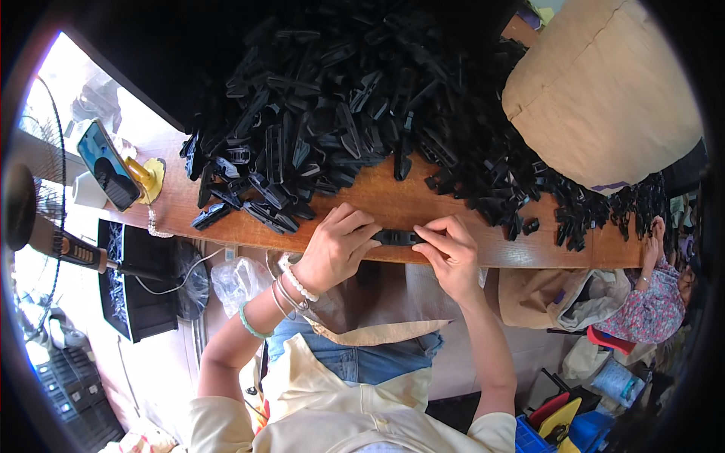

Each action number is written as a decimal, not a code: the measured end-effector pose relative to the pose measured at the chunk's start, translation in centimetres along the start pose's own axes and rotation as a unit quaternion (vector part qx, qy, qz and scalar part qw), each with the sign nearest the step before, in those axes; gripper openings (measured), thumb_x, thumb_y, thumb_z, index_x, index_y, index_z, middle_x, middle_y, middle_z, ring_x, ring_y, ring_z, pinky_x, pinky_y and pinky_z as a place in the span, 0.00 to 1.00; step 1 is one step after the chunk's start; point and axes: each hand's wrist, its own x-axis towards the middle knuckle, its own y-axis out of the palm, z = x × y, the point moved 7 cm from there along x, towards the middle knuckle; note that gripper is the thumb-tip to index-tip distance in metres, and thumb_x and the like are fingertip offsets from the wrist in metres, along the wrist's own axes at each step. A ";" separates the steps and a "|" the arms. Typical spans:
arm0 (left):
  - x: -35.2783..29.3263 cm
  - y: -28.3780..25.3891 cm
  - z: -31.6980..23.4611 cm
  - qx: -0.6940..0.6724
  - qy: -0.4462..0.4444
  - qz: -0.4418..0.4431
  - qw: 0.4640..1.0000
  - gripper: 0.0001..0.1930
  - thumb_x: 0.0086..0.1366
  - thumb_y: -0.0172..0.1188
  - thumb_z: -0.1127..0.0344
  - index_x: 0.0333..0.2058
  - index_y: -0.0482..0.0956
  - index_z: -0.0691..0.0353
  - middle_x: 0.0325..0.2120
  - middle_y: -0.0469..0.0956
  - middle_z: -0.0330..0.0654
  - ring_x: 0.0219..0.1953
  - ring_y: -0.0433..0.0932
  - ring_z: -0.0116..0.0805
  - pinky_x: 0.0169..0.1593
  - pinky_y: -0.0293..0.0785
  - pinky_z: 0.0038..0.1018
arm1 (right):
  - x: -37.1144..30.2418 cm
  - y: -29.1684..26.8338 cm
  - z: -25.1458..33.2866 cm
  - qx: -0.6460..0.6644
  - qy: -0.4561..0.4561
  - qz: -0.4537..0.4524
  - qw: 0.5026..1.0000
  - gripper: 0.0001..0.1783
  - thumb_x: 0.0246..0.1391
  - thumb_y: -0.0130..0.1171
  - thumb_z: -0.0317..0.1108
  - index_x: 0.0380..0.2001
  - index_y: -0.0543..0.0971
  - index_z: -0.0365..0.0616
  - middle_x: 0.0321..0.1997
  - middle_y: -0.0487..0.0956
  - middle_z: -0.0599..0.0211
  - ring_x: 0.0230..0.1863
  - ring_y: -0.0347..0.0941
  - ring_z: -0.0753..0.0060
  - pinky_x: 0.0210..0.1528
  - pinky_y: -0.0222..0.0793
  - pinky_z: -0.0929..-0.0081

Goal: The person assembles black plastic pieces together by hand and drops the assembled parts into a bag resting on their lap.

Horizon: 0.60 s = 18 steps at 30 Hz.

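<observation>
A slim, elongated black plastic piece (396, 237) is held level between my two hands, just over the table's front edge. My left hand (343, 245) is closed in a pinch on its left end, with bracelets around that wrist. On its right end, the thumb and fingertips of my right hand (451, 253) also pinch it. Its exact kind is too small to tell. Beyond my hands rises a large heap of similar black plastic pieces (325, 113), several lying loose near my left hand.
The wooden table (370, 189) carries a second spread of small black parts (513, 181) on the right, beside a big brown paper sack (604, 90). At the left, a phone (109, 166) leans on a yellow stand. Below is a black bin (140, 302). Another person (642, 302) sits far right.
</observation>
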 end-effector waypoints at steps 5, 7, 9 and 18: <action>0.2 0.1 -0.1 0.001 0.014 0.001 1.000 0.13 0.48 0.67 0.75 0.35 0.80 0.68 0.33 0.75 0.43 0.37 0.72 0.42 0.40 0.71 0.35 | 1.0 0.7 -0.3 0.021 0.014 0.073 0.997 0.14 0.39 0.70 0.24 0.35 0.84 0.37 0.34 0.75 0.67 0.38 0.69 0.68 0.40 0.67 0.71; 0.4 0.4 -0.4 0.004 0.034 0.007 0.999 0.13 0.48 0.67 0.74 0.36 0.80 0.68 0.33 0.75 0.43 0.36 0.72 0.42 0.41 0.71 0.35 | 1.1 1.0 0.0 0.005 0.016 0.067 0.998 0.14 0.40 0.70 0.24 0.35 0.84 0.37 0.34 0.76 0.68 0.39 0.69 0.68 0.42 0.67 0.71; 0.3 0.4 -0.4 0.007 0.036 0.012 0.999 0.14 0.49 0.66 0.74 0.37 0.80 0.68 0.34 0.75 0.43 0.37 0.73 0.43 0.40 0.72 0.35 | 1.0 1.1 0.4 -0.038 -0.004 0.047 0.998 0.14 0.40 0.70 0.24 0.34 0.84 0.39 0.35 0.76 0.68 0.40 0.70 0.66 0.43 0.68 0.69; 6.7 2.8 -0.7 0.222 0.125 -0.010 0.967 0.21 0.53 0.58 0.72 0.46 0.75 0.74 0.44 0.73 0.54 0.44 0.78 0.43 0.37 0.80 0.29 | 4.0 -1.6 1.0 -0.341 -0.055 -0.073 0.936 0.21 0.45 0.59 0.18 0.46 0.79 0.42 0.49 0.74 0.61 0.42 0.71 0.62 0.45 0.68 0.67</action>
